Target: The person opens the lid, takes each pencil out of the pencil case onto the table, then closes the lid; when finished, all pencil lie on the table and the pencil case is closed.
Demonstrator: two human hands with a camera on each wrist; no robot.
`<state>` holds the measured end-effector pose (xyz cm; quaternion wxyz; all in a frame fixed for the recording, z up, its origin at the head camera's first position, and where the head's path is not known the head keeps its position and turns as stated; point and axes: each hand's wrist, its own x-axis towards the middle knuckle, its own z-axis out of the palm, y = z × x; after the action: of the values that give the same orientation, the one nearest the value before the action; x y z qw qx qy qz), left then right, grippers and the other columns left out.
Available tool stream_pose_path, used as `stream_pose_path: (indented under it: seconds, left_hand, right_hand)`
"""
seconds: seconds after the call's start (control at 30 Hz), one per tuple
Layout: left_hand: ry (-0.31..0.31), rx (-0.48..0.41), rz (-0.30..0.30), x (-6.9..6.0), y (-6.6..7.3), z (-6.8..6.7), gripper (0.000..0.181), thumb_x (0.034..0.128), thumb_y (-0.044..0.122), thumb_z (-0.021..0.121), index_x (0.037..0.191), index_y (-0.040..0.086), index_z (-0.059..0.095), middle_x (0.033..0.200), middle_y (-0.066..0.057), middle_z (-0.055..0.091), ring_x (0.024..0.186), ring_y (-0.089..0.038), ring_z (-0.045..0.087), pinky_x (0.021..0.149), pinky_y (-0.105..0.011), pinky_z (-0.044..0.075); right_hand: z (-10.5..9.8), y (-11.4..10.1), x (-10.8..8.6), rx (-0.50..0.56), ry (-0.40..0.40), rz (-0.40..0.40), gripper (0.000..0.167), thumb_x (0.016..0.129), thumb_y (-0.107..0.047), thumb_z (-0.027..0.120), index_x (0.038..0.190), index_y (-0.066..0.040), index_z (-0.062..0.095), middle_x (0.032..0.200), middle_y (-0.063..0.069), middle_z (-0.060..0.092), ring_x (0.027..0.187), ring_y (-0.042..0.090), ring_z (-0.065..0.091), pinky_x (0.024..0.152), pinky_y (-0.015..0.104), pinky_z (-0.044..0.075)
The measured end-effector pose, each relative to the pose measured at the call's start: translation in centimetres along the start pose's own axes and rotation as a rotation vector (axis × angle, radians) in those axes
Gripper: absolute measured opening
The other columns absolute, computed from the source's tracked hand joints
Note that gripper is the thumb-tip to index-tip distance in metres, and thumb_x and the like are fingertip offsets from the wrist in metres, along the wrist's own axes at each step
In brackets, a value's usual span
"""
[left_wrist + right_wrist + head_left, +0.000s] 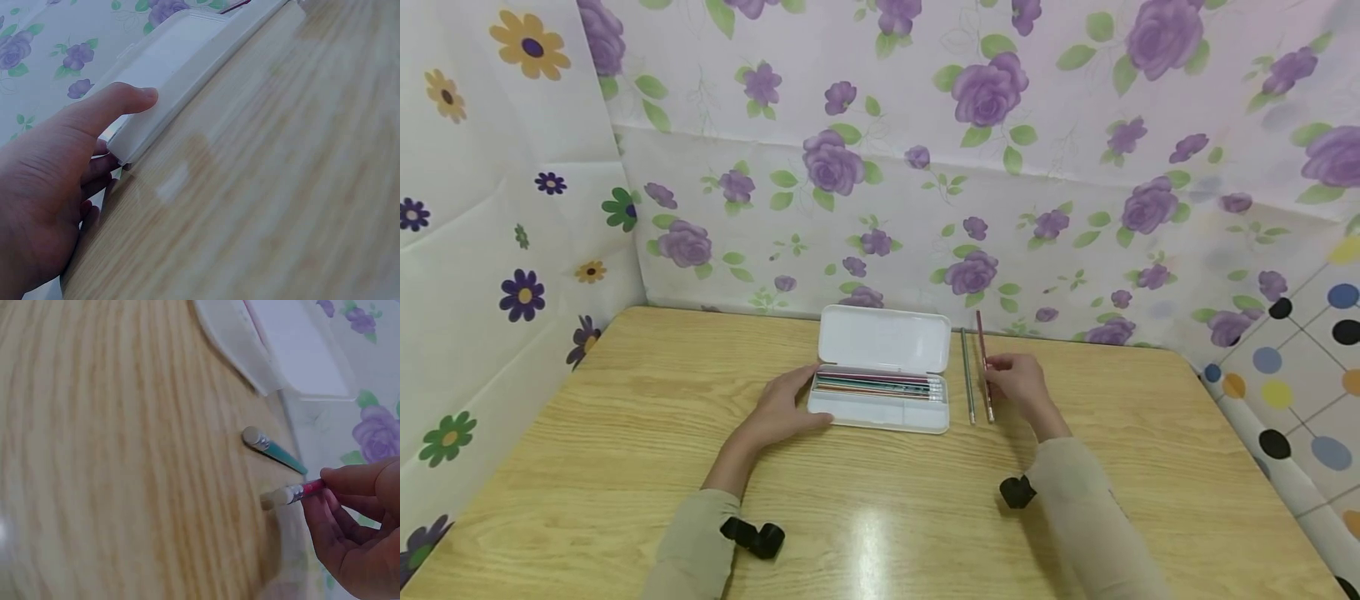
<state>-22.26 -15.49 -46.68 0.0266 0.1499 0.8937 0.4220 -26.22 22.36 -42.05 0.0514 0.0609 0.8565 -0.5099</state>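
A white pencil case (877, 414) lies with its lid (883, 337) raised at the back; several pencils (876, 383) with white erasers lie in its rear compartment. My left hand (786, 408) holds the case's left end. In the left wrist view its thumb (134, 99) lies over the front edge, the other fingers round the end, partly hidden. To the right of the case, my right hand (1018, 383) pinches a red pencil (982, 354), eraser toward me. A brownish tip (267, 501) shows beside that eraser; I cannot tell whether it is a second pencil. A green pencil (967, 375) lies between.
The wooden table (865, 492) meets a wall hung with purple-flowered sheeting (917, 208) just behind the case. More patterned sheeting stands at the left (490, 208) and right (1300, 375). Black wrist cameras (767, 540) sit on both sleeves.
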Motion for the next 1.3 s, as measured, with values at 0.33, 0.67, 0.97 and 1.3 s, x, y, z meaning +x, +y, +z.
stream_pose_path:
  seconds: [0.33,0.67,0.97,1.3]
  left_hand:
    - [0.002,0.004,-0.004,-0.1,0.0,0.0,0.091,0.0778,0.036,0.08,0.151,0.008,0.034,0.152,-0.016,0.033,0.139,-0.039,0.025,0.111,-0.06,0.015]
    - [0.002,-0.006,-0.009,0.0,0.1,0.0,0.09,0.0777,0.035,0.08,0.15,0.008,0.035,0.152,-0.016,0.033,0.139,-0.039,0.025,0.11,-0.061,0.016]
    - [0.004,-0.004,-0.01,-0.1,-0.1,0.0,0.091,0.0782,0.037,0.08,0.15,0.006,0.034,0.152,-0.017,0.032,0.139,-0.04,0.024,0.11,-0.061,0.017]
    - [0.008,-0.006,0.006,0.0,-0.1,0.0,0.089,0.0778,0.036,0.08,0.15,0.008,0.036,0.152,-0.017,0.034,0.139,-0.04,0.026,0.11,-0.06,0.019]
  right_hand:
    - [1.0,1.1,0.4,-0.067,0.038,0.009,0.029,0.088,0.0,0.064,0.114,0.013,0.063,0.104,0.026,0.065,0.073,0.016,0.064,0.066,0.027,0.057]
    - [1.4,1.1,0.1,-0.094,0.057,-0.05,0.026,0.085,0.001,0.065,0.107,0.014,0.065,0.094,0.024,0.067,0.067,0.013,0.064,0.061,0.027,0.057]
    - [1.4,0.9,0.1,-0.084,0.035,-0.032,0.029,0.085,0.001,0.065,0.111,0.015,0.062,0.097,0.023,0.066,0.067,0.014,0.065,0.062,0.027,0.057]
    - [1.0,0.5,-0.3,-0.111,0.013,-0.026,0.034,0.091,-0.006,0.062,0.117,0.014,0.06,0.107,0.029,0.064,0.081,0.027,0.067,0.065,0.031,0.058]
